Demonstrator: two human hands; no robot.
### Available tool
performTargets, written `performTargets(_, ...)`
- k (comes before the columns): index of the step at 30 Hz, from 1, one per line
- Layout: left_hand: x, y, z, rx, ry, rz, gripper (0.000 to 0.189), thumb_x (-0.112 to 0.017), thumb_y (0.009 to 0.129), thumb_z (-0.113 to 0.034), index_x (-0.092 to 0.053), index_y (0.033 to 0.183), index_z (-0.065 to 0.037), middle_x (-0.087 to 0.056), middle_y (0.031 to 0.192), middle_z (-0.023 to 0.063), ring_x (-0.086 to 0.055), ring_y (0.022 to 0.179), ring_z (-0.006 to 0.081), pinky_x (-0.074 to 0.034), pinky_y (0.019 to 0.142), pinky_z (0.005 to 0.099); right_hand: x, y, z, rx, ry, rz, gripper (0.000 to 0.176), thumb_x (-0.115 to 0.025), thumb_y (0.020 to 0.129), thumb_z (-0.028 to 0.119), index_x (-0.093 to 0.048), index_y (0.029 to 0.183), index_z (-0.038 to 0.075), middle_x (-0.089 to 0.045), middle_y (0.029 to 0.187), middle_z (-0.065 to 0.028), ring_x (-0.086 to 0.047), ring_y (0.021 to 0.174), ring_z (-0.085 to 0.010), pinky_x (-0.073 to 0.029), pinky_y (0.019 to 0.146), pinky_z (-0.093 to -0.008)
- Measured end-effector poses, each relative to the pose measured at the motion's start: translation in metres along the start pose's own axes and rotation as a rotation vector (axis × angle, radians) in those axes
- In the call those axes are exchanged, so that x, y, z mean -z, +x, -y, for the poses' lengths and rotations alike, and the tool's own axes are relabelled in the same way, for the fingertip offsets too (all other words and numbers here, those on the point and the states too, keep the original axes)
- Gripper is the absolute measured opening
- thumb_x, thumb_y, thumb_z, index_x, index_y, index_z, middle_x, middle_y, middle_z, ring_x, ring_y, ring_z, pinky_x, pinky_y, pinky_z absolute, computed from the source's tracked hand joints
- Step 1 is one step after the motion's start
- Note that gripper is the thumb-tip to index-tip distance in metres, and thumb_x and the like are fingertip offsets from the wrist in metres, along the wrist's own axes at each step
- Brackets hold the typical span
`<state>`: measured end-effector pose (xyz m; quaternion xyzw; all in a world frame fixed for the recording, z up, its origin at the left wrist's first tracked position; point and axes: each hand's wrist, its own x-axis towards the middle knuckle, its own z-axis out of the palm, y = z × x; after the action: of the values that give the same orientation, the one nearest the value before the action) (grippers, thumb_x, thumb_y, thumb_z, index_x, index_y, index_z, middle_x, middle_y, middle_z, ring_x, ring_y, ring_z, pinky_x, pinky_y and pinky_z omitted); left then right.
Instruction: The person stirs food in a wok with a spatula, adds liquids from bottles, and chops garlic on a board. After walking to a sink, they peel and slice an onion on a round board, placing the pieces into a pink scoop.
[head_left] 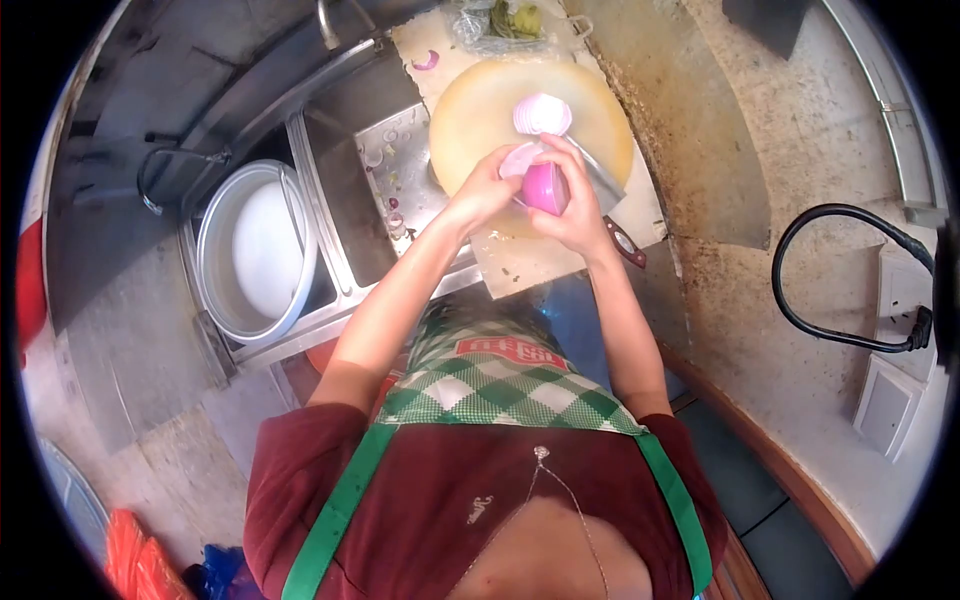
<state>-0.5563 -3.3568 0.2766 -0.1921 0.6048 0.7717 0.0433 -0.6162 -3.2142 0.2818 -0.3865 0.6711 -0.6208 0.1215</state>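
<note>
The right hand [572, 215] holds a peeled purple onion [546, 188] above the near edge of the round cutting board [480, 100]. Its grip is closed around the bulb from the right, with the fingers curled over the top. The left hand [484, 190] comes in from the other side, its grip narrow, and its fingertips pinch a pale pink loose skin [520, 160] that curls away from the onion's upper left. The two hands touch at the onion.

The onion looks light, firm and smooth. Its bared surface is glossy, so it is likely slippery when wet and is best cupped around its widest part rather than nipped at the ends. The skin is thin and limp and would tear easily. The free edge, where it has lifted, seems the best place to take hold of it.

A second onion half [542, 113] rests on the board just beyond the hands. A knife [604, 180] lies flat on the board under the right hand, with its dark handle [626, 243] reaching toward the tabletop's [520, 268] near edge. At the far edge of the tabletop lie a purple onion sliver [427, 62] and a clear bag of greens [500, 20]. Left of the board, a steel sink [400, 160] holds scattered peelings, and further left stands a large pot [255, 250] with a white interior. A black cable [830, 290] loops along the wall on the right.
</note>
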Motion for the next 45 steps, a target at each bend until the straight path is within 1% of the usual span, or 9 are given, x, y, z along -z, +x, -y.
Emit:
performTargets(5,-0.030,-0.004,0.012,0.164,-0.353,-0.100,0.039,-0.052,0.084,-0.005,-0.043,0.122,-0.003,-0.054,0.113,0.0103,-0.057,0.097,0.0172,-0.053,0.071,0.0276,-0.012,0.007,-0.009,-0.005,0.353,-0.169,0.057,-0.057,0.062,0.008,-0.044,0.118,0.004,-0.041,0.128,-0.0144,-0.042,0.117,-0.0256,-0.037,0.096,-0.0354)
performTargets(9,-0.004,0.006,0.002,0.163,-0.209,-0.176,0.038,-0.048,0.087,-0.010,-0.042,0.124,-0.001,-0.057,0.109,0.0133,-0.061,0.089,0.0221,-0.055,0.066,0.0317,0.002,0.008,-0.021,-0.452,1.035,-0.307,0.046,-0.058,0.077,0.012,-0.045,0.120,0.003,-0.045,0.125,-0.0151,-0.051,0.106,-0.0265,-0.046,0.087,-0.0410)
performTargets(17,0.077,0.047,0.021,-0.051,0.088,-0.311,0.029,-0.047,0.086,-0.012,-0.049,0.111,0.002,-0.063,0.095,0.0152,-0.064,0.079,0.0264,-0.052,0.064,0.0350,-0.032,-0.022,-0.051,-0.694,1.187,-0.647,0.041,-0.057,0.083,0.019,-0.046,0.117,0.000,-0.053,0.116,-0.0134,-0.052,0.107,-0.0248,-0.041,0.094,-0.0409)
performTargets(19,0.101,0.084,0.034,-0.392,0.442,-0.459,0.031,-0.050,0.085,-0.016,-0.050,0.110,0.002,-0.063,0.095,0.0178,-0.064,0.077,0.0302,-0.050,0.067,0.0371,-0.042,-0.024,-0.066,-0.720,1.054,-0.598,0.040,-0.059,0.082,0.015,-0.046,0.117,-0.001,-0.053,0.114,-0.0147,-0.053,0.104,-0.0246,-0.042,0.092,-0.0396)
performTargets(23,0.110,0.152,0.002,-0.241,0.782,-0.342,0.039,-0.056,0.080,-0.024,-0.052,0.111,0.000,-0.060,0.098,0.0236,-0.060,0.086,0.0373,-0.047,0.075,0.0404,-0.065,-0.005,-0.074,-0.702,0.834,-0.568,0.044,-0.064,0.078,0.009,-0.046,0.117,-0.001,-0.054,0.110,-0.0146,-0.054,0.101,-0.0216,-0.043,0.089,-0.0351)
performTargets(31,0.098,0.087,0.005,-0.590,0.975,-0.356,0.054,-0.071,0.066,-0.030,-0.055,0.111,-0.004,-0.054,0.106,0.0182,-0.050,0.103,0.0350,-0.041,0.089,0.0411,0.020,-0.056,-0.044,-0.225,-1.048,-0.335,0.052,-0.063,0.068,0.005,-0.048,0.118,0.003,-0.053,0.108,-0.0153,-0.053,0.093,-0.0295,-0.046,0.078,-0.0374)
performTargets(37,0.048,0.028,0.040,-0.466,1.087,-0.071,0.064,-0.074,0.062,-0.027,-0.049,0.117,-0.004,-0.050,0.113,0.0156,-0.045,0.107,0.0340,-0.040,0.091,0.0392,0.036,-0.078,-0.076,-0.466,-1.246,0.061,0.059,-0.060,0.067,0.006,-0.040,0.123,0.003,-0.052,0.099,-0.0135,-0.054,0.090,-0.0315,-0.048,0.071,-0.0423)
performTargets(41,0.075,0.041,0.036,-0.536,1.073,0.311,0.069,-0.075,0.060,-0.024,-0.046,0.121,-0.006,-0.047,0.118,0.0164,-0.045,0.109,0.0335,-0.039,0.094,0.0384,0.053,-0.092,-0.017,-0.581,-1.102,0.022,0.027,-0.055,0.077,0.012,-0.056,0.102,0.004,-0.059,0.087,-0.0177,-0.059,0.077,-0.0365,-0.048,0.065,-0.0448)
performTargets(45,0.074,0.030,0.039,-0.528,0.924,0.139,0.071,-0.076,0.061,-0.021,-0.045,0.122,-0.007,-0.047,0.117,0.0171,-0.045,0.109,0.0337,-0.038,0.095,0.0378,0.049,-0.108,0.012,-0.581,-0.953,0.067,0.021,-0.049,0.087,0.021,-0.058,0.094,0.004,-0.060,0.078,-0.0208,-0.058,0.072,-0.0401,-0.046,0.064,-0.0480)
